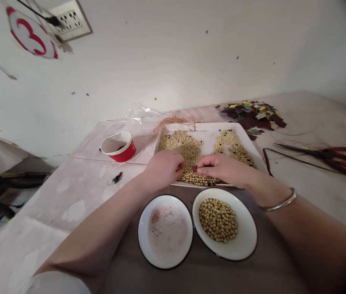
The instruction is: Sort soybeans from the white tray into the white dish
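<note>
A white tray (pixel 211 143) holds a layer of small yellowish beads with some dark ones among them. Over its front left part is my left hand (pixel 167 166), fingers curled together; what they hold, if anything, is hidden. My right hand (pixel 222 168) pinches a small dark red piece (pixel 194 168) above the beads, just right of my left hand. Nearer to me, a white dish (pixel 246 220) holds a heap of larger yellowish beads (pixel 218 219). Beside it on the left, another white dish (pixel 166 257) has a few crumbs and a bead or so in it.
A red and white paper cup (pixel 125 153) stands left of the tray. Behind right lies a pile of coloured scraps (pixel 255 114). Pliers with red handles (pixel 329 155) lie at the right. Clear plastic (pixel 142 112) and copper-coloured wire (pixel 173 121) lie behind the tray.
</note>
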The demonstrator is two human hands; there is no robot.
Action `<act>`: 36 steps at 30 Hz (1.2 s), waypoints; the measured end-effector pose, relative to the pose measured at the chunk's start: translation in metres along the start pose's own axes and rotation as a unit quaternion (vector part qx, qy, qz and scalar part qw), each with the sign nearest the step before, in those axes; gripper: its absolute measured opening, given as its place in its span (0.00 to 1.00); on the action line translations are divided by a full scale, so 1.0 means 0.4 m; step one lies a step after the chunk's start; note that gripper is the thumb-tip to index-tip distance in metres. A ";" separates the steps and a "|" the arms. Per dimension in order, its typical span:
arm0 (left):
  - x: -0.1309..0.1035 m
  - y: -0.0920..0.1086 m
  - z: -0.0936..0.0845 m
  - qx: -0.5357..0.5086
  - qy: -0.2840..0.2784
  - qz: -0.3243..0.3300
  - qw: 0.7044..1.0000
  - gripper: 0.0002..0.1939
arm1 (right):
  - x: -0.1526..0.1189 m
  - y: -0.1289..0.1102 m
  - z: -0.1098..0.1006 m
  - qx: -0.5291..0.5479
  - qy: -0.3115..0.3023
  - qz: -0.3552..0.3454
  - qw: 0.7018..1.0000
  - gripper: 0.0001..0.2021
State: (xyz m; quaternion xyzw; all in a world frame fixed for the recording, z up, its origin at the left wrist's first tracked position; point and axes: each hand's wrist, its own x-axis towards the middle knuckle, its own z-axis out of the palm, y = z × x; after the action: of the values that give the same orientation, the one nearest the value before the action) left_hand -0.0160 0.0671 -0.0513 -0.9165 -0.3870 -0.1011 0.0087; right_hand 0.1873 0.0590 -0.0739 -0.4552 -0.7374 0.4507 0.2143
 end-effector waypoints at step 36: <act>0.011 0.058 -0.019 0.036 0.065 0.060 0.995 0.04 | 0.012 0.006 -0.004 -0.002 -0.003 -0.041 0.999 0.08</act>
State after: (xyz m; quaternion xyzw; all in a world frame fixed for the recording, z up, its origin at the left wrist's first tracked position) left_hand 0.0023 0.0533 -0.0416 -0.9285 -0.3337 -0.1461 0.0726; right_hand 0.1870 0.0644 -0.0756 -0.4240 -0.7568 0.4414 0.2294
